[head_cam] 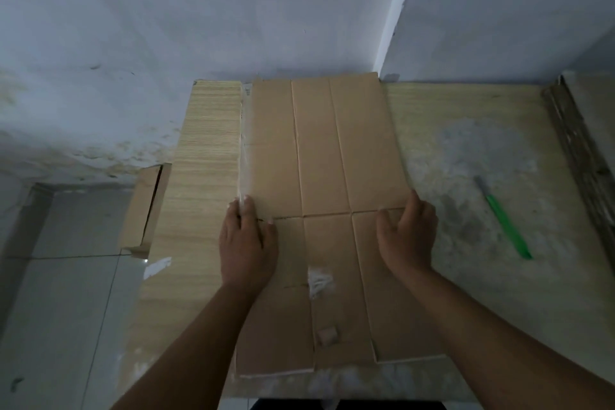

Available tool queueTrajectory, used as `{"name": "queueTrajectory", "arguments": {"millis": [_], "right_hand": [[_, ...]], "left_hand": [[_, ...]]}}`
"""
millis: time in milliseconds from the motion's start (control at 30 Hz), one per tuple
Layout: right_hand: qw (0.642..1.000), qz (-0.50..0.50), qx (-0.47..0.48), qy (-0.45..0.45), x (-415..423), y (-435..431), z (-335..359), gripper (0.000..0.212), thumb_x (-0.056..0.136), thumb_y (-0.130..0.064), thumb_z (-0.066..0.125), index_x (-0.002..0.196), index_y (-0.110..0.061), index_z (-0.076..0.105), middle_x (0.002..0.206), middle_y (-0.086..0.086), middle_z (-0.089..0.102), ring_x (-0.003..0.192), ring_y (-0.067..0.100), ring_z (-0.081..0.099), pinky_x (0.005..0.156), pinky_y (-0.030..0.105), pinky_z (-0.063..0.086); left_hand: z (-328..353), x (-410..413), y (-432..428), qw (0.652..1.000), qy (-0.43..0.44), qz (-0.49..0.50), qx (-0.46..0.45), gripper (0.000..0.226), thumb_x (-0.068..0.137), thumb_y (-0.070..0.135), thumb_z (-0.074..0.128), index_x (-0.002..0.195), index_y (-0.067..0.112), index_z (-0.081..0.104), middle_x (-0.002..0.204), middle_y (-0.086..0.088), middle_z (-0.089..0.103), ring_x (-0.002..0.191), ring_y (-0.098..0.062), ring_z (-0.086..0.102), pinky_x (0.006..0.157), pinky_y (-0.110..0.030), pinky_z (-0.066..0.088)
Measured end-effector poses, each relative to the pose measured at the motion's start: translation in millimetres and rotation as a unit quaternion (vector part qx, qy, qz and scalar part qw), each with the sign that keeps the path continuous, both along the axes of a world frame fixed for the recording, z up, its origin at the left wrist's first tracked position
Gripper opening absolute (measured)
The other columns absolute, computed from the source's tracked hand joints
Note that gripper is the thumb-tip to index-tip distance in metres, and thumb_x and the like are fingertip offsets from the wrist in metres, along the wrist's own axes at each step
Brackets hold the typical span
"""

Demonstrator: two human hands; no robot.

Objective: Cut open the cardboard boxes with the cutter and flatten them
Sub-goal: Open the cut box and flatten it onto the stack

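The flattened brown cardboard box [319, 150] lies between both hands and stretches away from them, long axis pointing forward, creased in three strips. The left hand [248, 240] presses spread on its left edge; the right hand [407, 236] sits on the right edge, perhaps hooking it, I cannot tell. The slim green cutter [506, 226] lies right of the right hand, nearer it.
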State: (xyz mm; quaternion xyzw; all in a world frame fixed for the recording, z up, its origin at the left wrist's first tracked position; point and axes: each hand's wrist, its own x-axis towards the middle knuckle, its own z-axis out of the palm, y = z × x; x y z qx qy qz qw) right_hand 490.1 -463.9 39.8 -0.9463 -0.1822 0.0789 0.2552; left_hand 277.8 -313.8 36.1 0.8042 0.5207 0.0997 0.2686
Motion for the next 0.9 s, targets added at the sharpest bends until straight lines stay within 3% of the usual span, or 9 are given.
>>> {"name": "queueTrajectory", "arguments": {"millis": [133,233,333,467,633,733,800,900], "right_hand": [[0.995,-0.058,0.02,0.081,-11,-11,9,0.062,0.098,-0.033,0.053,0.153,-0.014,0.032,0.138,0.025,0.04,0.124,0.042,0.046,0.105,0.042,0.037],[0.992,-0.047,0.057,0.098,-26,-31,12,0.054,0.097,-0.024,0.052,0.15,-0.016,0.042,0.142,0.019,0.048,0.129,0.035,0.049,0.108,0.037,0.037],[0.988,-0.049,0.113,0.097,-36,-52,18,0.052,0.099,-0.021,0.053,0.15,-0.015,0.045,0.149,0.008,0.05,0.137,0.023,0.047,0.11,0.025,0.03],[0.981,-0.073,0.153,0.091,-24,-77,34,0.045,0.1,-0.02,0.054,0.145,-0.014,0.052,0.136,0.007,0.063,0.124,0.018,0.058,0.101,0.018,0.034],[0.98,-0.081,0.176,0.046,39,-130,64,0.042,0.102,-0.021,0.053,0.143,-0.009,0.054,0.137,0.007,0.062,0.125,0.014,0.056,0.096,0.01,0.03],[0.979,-0.086,0.183,0.012,96,-176,77,0.042,0.102,-0.023,0.052,0.142,-0.009,0.055,0.138,0.008,0.061,0.127,0.017,0.056,0.095,0.013,0.033],[0.979,-0.083,0.188,-0.006,139,-212,83,0.042,0.102,-0.022,0.052,0.143,-0.01,0.054,0.138,0.008,0.061,0.126,0.019,0.057,0.094,0.016,0.035],[0.981,-0.079,0.177,-0.019,205,-270,93,0.043,0.102,-0.022,0.052,0.143,-0.01,0.053,0.14,0.009,0.06,0.129,0.02,0.055,0.097,0.018,0.034]], "left_hand": [[14,-21,0,0.994,-0.093,0.065,-0.003,0.052,0.103,0.025,0.056,0.152,0.009,0.045,0.143,-0.011,0.051,0.124,-0.028,0.052,0.102,-0.041,0.046],[23,-31,-5,0.987,-0.118,0.11,-0.019,0.05,0.103,0.016,0.056,0.152,0.009,0.046,0.138,-0.008,0.056,0.105,-0.014,0.053,0.092,-0.029,0.041],[27,-38,-12,0.985,-0.119,0.122,-0.04,0.044,0.103,0.014,0.056,0.146,0.006,0.052,0.137,-0.012,0.058,0.106,-0.019,0.055,0.092,-0.028,0.039],[39,-25,-34,0.985,-0.135,0.094,-0.06,0.042,0.105,0.014,0.054,0.146,0.008,0.055,0.138,-0.012,0.055,0.108,-0.022,0.056,0.095,-0.029,0.04],[61,39,-70,0.98,-0.169,0.069,-0.083,0.04,0.105,0.02,0.053,0.145,0.018,0.056,0.13,-0.01,0.052,0.1,-0.025,0.059,0.093,-0.03,0.04],[75,96,-105,0.974,-0.196,0.058,-0.093,0.037,0.105,0.021,0.053,0.141,0.023,0.059,0.111,0.002,0.067,0.088,-0.013,0.062,0.085,-0.029,0.043],[83,139,-136,0.97,-0.215,0.051,-0.102,0.036,0.105,0.02,0.052,0.14,0.024,0.059,0.092,0.014,0.065,0.08,-0.002,0.059,0.077,-0.028,0.041],[89,209,-189,0.963,-0.24,0.048,-0.115,0.034,0.105,0.019,0.053,0.138,0.025,0.059,0.087,0.017,0.061,0.08,0.001,0.059,0.07,-0.029,0.041]]}}
